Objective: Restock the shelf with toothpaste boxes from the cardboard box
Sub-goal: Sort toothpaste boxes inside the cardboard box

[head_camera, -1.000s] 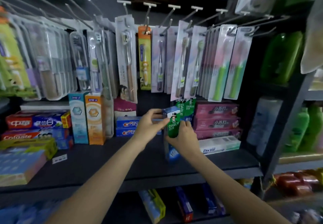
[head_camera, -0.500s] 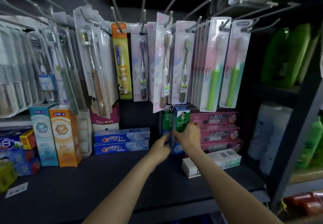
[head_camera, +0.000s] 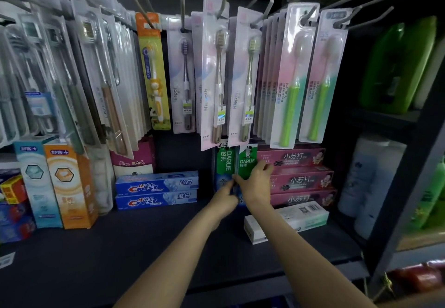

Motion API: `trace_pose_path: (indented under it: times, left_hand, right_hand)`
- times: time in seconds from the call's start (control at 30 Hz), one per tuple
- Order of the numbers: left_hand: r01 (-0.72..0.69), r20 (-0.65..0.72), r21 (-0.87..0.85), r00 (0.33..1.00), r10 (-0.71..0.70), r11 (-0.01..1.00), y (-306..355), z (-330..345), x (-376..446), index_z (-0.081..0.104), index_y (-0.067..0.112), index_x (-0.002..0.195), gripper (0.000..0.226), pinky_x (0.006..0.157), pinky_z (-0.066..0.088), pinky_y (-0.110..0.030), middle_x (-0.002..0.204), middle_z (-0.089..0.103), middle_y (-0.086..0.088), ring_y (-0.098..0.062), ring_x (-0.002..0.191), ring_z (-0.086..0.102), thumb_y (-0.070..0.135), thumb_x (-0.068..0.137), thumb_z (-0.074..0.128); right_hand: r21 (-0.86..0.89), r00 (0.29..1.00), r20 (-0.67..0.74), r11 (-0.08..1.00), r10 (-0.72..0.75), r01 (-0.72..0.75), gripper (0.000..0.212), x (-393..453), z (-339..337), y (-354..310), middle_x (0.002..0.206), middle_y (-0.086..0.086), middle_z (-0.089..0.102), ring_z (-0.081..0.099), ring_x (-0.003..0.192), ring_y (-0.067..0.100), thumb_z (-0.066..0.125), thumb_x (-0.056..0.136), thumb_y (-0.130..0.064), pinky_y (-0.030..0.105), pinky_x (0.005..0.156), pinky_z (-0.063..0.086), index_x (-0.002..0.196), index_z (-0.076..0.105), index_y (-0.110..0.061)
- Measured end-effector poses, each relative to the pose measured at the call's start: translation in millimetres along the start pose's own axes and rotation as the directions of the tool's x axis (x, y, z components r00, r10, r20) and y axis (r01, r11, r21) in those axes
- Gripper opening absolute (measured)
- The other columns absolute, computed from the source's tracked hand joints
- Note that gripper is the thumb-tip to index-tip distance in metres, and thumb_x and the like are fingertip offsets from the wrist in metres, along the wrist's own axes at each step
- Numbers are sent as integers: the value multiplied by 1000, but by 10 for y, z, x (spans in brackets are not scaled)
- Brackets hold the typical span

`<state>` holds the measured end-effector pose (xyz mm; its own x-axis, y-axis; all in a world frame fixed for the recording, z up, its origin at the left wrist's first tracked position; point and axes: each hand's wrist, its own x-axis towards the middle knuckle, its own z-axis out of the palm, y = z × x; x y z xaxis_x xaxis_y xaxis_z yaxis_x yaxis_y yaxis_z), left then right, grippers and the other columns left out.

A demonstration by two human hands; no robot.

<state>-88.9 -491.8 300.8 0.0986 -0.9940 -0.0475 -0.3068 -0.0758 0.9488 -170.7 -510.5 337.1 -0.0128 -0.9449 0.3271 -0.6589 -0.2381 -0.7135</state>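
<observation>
Two green Darlie toothpaste boxes stand upright at the back of the dark shelf (head_camera: 134, 247), under hanging toothbrushes. My right hand (head_camera: 255, 185) grips the right Darlie box (head_camera: 248, 157) with fingers curled round its right edge. My left hand (head_camera: 225, 197) touches the lower part of the left Darlie box (head_camera: 225, 161); its fingers are partly hidden. The cardboard box is out of view.
Pink toothpaste boxes (head_camera: 298, 177) are stacked right of the Darlie boxes, a white box (head_camera: 289, 218) lying in front. Two blue Crest boxes (head_camera: 156, 191) lie to the left; orange and teal upright boxes (head_camera: 67, 182) stand further left. Toothbrush packs (head_camera: 216, 79) hang low overhead. Green bottles (head_camera: 397, 67) fill the right shelf.
Both hands carried the Darlie box from in front of the shelf to the back, setting it upright beside the other Darlie box. The camera moved closer and to the right.
</observation>
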Motion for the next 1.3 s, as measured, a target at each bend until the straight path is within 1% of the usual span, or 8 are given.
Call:
trace_pose_path:
  times: [0.33, 0.5, 0.7, 0.83, 0.9, 1.03, 1.13, 1.3]
  left_hand:
    - [-35, -85, -9, 996, 35, 999, -10, 56, -138, 27, 10, 144, 56, 93, 31, -20, 145, 38, -7, -20, 134, 34, -7, 91, 37]
    - [-82, -139, 107, 986, 97, 991, -16, 12, -208, 20, 13, 147, 60, 106, 28, -23, 151, 28, -6, -20, 137, 32, -3, 92, 38]
    - [-201, -266, 194, 931, 249, 960, -69, -66, -524, 35, 15, 140, 56, 93, 33, -12, 142, 43, -2, -13, 121, 49, -7, 89, 41]
    - [-401, -321, 368, 792, 519, 839, -474, -160, -1287, 51, 9, 121, 45, 84, 41, -8, 113, 57, -1, -3, 95, 56, -10, 81, 45]
    - [-418, -235, 452, 796, 558, 788, -862, -170, -1780, 52, 10, 114, 38, 82, 43, -12, 103, 56, -1, -5, 91, 55, -4, 80, 44]
    - [-212, -94, 529, 948, 305, 822, -1912, -115, -2675, 44, 20, 115, 33, 77, 46, -24, 105, 58, -4, -12, 93, 54, 18, 83, 36]
    - [50, -67, 593, 998, -13, 804, -2650, -122, -3170, 50, 14, 121, 35, 78, 48, -32, 118, 55, -6, -23, 99, 59, 13, 87, 42]
    - [464, -90, 626, 841, -534, 626, -3637, -89, -3659, 35, 17, 136, 42, 64, 32, -18, 109, 54, -12, -24, 95, 59, 14, 95, 41]
  right_hand:
    - [83, 999, -48, 996, -15, 19, 52, -71, -11, 38, 133, 18, 36, 53, 109, 33, 68, 84, -12, 32, 84, 43, 124, 38, 2]
    - [109, 987, -84, 983, -136, 145, 39, -248, 3, 114, 125, 15, 42, 54, 101, 31, 61, 87, -6, 31, 78, 43, 121, 43, 0]
    - [130, 972, -3, 963, -236, 235, 23, -564, -26, 213, 102, 12, 60, 57, 91, 25, 54, 85, 1, 26, 73, 39, 107, 54, 0]
    - [199, 853, 149, 860, -501, 470, 10, -1209, 4, 427, 70, -3, 56, 49, 61, 7, 55, 79, -2, 6, 58, 33, 88, 61, -5]
    - [239, 753, 268, 798, -601, 553, 10, -1643, 136, 591, 70, -4, 56, 48, 63, 4, 54, 79, -9, 9, 58, 34, 84, 61, -5]
    - [252, 524, 591, 757, -614, 603, 21, -2534, 601, 1013, 81, 2, 64, 58, 69, 15, 45, 82, -20, 26, 57, 45, 88, 61, -10]
    - [181, 318, 832, 765, -454, 618, 23, -3091, 1036, 1319, 102, 7, 63, 62, 89, 26, 42, 92, -20, 35, 69, 49, 105, 59, -11]
    - [-53, 107, 994, 754, -23, 654, 32, -3966, 1897, 2132, 124, 12, 57, 56, 110, 31, 38, 96, -13, 37, 82, 45, 124, 53, -9]
